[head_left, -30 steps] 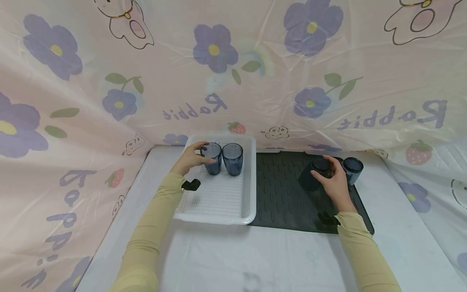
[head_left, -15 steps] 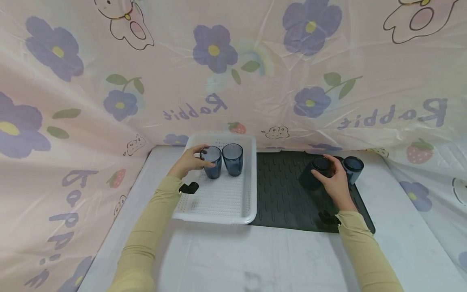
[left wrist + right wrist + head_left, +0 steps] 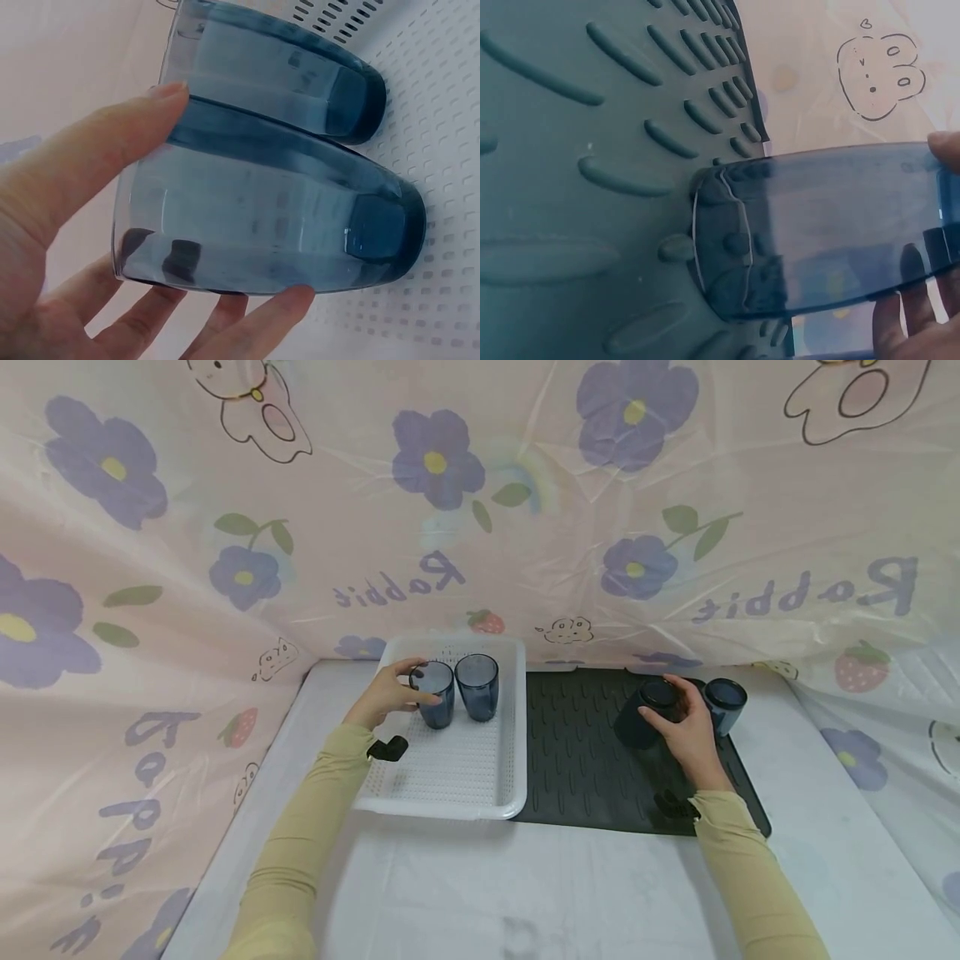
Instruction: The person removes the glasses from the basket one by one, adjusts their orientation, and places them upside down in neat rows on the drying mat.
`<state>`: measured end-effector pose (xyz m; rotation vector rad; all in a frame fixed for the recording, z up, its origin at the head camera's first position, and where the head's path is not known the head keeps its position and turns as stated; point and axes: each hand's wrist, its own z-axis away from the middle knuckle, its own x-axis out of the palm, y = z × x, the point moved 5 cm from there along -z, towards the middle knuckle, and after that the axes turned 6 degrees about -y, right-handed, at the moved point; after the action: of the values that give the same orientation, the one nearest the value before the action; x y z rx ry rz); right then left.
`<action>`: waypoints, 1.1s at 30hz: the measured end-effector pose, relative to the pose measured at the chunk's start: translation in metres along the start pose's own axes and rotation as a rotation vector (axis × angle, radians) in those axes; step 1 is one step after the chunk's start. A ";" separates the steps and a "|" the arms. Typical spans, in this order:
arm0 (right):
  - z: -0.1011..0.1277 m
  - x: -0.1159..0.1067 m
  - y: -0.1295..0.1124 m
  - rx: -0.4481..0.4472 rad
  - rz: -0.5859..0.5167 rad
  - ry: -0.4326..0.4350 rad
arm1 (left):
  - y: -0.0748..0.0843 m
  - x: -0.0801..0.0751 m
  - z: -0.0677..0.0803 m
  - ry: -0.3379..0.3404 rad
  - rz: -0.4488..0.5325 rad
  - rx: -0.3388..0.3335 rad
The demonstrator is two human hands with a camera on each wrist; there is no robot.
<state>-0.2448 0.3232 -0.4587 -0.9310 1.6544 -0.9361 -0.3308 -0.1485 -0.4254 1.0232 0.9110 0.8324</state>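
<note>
Little had moved in the second before this frame: both hands stayed on their tumblers, and only the head camera had drifted slightly.

The left hand (image 3: 386, 693) held a blue tumbler (image 3: 433, 694) that stood upright at the far end of the white perforated tray (image 3: 450, 777), its fingers (image 3: 255, 319) and thumb curled round the rim end, as the left wrist view showed. A second tumbler (image 3: 477, 687) stood touching it on the right. Across the surface (image 3: 525, 893), the right hand (image 3: 690, 735) gripped a tilted tumbler (image 3: 641, 714) on the dark ribbed mat (image 3: 585, 760), fingers wrapped round its mouth end, its base against the mat's ridges in the right wrist view. A fourth tumbler (image 3: 724, 705) stood just behind that hand, near the mat's far right corner.

Judged from these views, the step called for care at the base: the tilted tumbler would best be brought level before it is lifted, so its smooth wall does not slip or catch on the ridges. On the tray, the left hand would do well to let go straight outward, away from the neighbouring tumbler, lest the pair knock together and tip.
</note>
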 end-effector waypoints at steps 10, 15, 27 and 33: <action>0.001 0.001 0.000 0.002 0.006 -0.008 | 0.000 0.005 0.010 0.013 -0.022 -0.003; 0.001 0.001 0.000 0.002 0.018 -0.013 | -0.001 0.008 0.017 0.021 -0.033 -0.008; 0.000 0.001 0.001 0.023 0.018 -0.009 | -0.003 0.011 0.031 0.021 -0.038 -0.026; 0.000 0.001 -0.002 0.012 0.013 -0.008 | -0.004 0.011 0.035 0.025 0.008 -0.017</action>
<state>-0.2445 0.3213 -0.4578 -0.9134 1.6440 -0.9314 -0.2938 -0.1513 -0.4231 1.0038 0.9204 0.8602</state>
